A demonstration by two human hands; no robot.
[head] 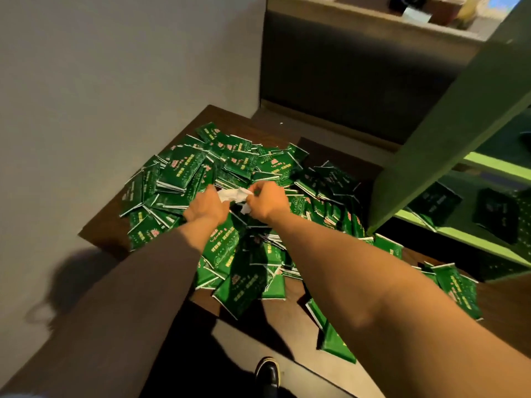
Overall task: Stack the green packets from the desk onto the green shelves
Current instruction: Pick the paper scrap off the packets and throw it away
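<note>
Wall [86,81]: plain grey, running along the desk's left side; no gap shows between the two
Desk [103,234]: dark wood, with bare strips along the left edge, at the far corner and on the near side under the arms
Green packets [184,170]: a loose heap over most of the desk, overlapping, some flat and some tilted; it stops short of the left edge, and at the near right a few lie over the desk's edge
Left hand [208,206]: above the middle of the heap, back up, fingers curled round one end of the white paper
White paper [234,194]: crumpled, held between both hands, just above the packets
Right hand [265,202]: just beside the left hand, fingers curled, pinching the paper's other end
Green shelves [448,133]: at the desk's right side; the wide green upright slants down and its foot meets the heap
Shelf boards: a few dark packets [494,214] lie flat there, apart from one another, with open board between them
Shoe [268,372]: dark, on the floor below the desk's near edge
</note>
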